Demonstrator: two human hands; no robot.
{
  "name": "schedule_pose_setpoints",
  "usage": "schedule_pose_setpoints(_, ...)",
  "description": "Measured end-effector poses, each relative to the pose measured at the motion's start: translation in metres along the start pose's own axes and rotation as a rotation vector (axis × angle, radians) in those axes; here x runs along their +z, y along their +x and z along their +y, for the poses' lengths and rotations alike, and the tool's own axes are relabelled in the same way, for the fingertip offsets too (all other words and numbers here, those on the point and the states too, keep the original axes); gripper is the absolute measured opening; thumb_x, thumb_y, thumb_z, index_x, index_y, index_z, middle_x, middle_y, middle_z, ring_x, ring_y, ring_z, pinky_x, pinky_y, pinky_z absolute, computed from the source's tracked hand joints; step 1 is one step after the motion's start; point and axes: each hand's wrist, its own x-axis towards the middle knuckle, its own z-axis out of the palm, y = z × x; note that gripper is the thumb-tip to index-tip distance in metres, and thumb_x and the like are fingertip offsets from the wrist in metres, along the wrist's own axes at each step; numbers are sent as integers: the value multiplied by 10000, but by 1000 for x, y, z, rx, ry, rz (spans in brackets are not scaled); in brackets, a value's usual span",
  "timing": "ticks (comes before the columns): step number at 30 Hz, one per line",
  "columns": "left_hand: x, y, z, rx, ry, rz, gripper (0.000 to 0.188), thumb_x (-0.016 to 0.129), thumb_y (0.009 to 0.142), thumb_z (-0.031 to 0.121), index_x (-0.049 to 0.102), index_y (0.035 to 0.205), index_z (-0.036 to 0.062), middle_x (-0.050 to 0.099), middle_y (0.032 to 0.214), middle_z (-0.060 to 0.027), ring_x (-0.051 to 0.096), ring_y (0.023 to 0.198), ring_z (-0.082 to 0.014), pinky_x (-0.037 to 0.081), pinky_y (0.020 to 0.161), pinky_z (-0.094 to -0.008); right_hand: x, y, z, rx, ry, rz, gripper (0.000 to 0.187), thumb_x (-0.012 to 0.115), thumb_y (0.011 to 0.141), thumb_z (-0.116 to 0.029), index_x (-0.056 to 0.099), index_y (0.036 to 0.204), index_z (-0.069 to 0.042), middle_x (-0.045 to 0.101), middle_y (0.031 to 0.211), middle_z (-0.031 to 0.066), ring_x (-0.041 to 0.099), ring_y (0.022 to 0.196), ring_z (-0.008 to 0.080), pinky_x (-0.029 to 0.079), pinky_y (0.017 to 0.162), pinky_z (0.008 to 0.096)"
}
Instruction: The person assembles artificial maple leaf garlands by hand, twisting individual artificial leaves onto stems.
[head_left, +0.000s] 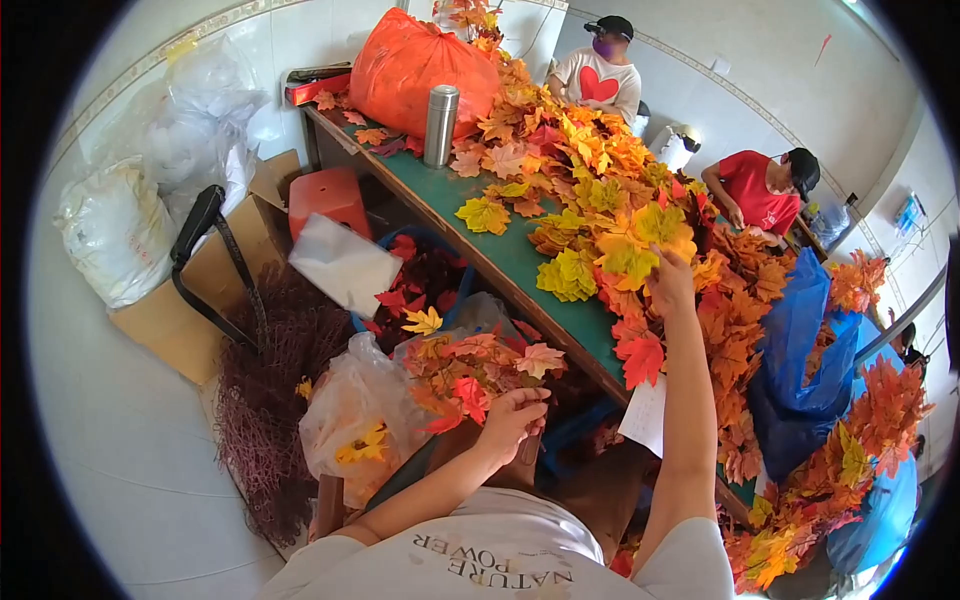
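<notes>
My left hand [514,428] is closed low in front of my lap, its fingers pinched at a spray of red and orange artificial maple leaves [470,365]. The stem between the fingertips is too small to make out clearly. My right arm reaches over the table edge, and my right hand [672,282] grips a yellow artificial maple leaf [640,245] at the near side of a big heap. That leaf heap [600,130], in yellow, orange and red, runs along the green-topped table [450,195]. Several yellow-green leaves [568,274] lie just left of my right hand.
A steel flask [441,125] and an orange bag [420,75] stand on the table's far left. Below are a clear plastic bag [360,410], dark stems [280,400] and a cardboard box [165,320]. Blue bags [800,340] hang right. Two people [755,195] sit across the table.
</notes>
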Motion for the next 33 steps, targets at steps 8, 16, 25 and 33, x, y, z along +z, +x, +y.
schedule_pose_setpoints(8,31,-17,13,235,-7,21,216,593,832,27,548,1040,-6,527,706,-18,505,536,-95,394,456,-219,3,-176,61,-16,294,-168,163,615,840,-1,558,987,-43,594,932,48,604,876,172,532,787,323)
schedule_pose_setpoints(16,43,-20,13,297,72,-92,227,608,819,-13,541,1036,11,573,818,-29,547,620,-91,431,516,-218,12,-232,119,260,702,-323,132,579,892,-155,587,905,-24,624,810,55,601,697,148,514,631,281)
schedule_pose_setpoints(25,39,-26,-2,268,13,-91,248,628,817,-2,540,1049,7,586,788,-24,575,629,-106,464,538,-221,3,-246,134,348,748,-232,172,562,896,-192,590,905,-22,624,785,63,566,591,139,476,512,262)
schedule_pose_setpoints(33,37,-21,-2,257,26,-89,259,634,821,4,545,1064,6,600,772,-26,584,631,-110,474,545,-225,7,-245,133,345,761,-220,162,566,900,-186,585,866,-28,604,737,49,545,563,120,469,514,236)
